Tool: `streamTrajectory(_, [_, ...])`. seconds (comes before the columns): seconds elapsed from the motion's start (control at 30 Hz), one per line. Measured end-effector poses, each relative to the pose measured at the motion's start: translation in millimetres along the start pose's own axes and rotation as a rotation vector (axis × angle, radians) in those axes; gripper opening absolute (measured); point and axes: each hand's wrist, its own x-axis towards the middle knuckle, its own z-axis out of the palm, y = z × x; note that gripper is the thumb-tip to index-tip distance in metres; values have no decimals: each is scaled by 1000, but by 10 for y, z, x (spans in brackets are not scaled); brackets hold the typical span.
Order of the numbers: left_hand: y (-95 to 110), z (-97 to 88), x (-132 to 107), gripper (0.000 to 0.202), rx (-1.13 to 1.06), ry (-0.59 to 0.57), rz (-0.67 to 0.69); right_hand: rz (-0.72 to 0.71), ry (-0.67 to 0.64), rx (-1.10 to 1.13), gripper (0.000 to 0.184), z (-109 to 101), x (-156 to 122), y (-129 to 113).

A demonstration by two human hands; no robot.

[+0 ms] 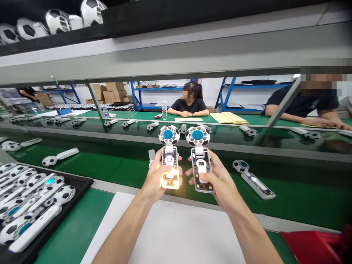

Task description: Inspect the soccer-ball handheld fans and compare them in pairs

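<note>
My left hand (155, 179) is closed round the handle of a small hand-held fan (169, 161) with a soccer-ball head and blue hub; its handle glows bright yellow. My right hand (217, 179) grips a second fan (200, 161) of the same kind, its handle unlit, my thumb lying across it. Both fans stand upright side by side above the green conveyor belt (302, 190), heads up and facing me.
A black tray (82, 185) at the left holds several fans. More fans lie on the belt, one at the right (254, 179). A white sheet (176, 234) lies before me, a red bin (319, 245) at the lower right. Two people sit across the line.
</note>
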Motion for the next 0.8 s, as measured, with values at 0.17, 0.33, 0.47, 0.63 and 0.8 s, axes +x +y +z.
streamTrajectory(0.17, [13, -4, 6, 52, -20, 9, -26, -5, 10, -2, 68, 8, 1, 11])
streamTrajectory(0.33, [-20, 13, 9, 45, -26, 1, 11, 23, 9, -24, 70, 4, 1, -1])
streamTrajectory(0.47, [-40, 30, 9, 41, -22, -5, 37, 12, 16, -32, 68, 2, 3, -2])
streamTrajectory(0.63, [-15, 20, -2, 39, -48, -74, 9, -5, 20, -37, 68, 11, 9, 11])
streamTrajectory(0.8, [-6, -19, 0, 43, -124, -133, -19, -94, 34, -130, 68, 7, -1, 65])
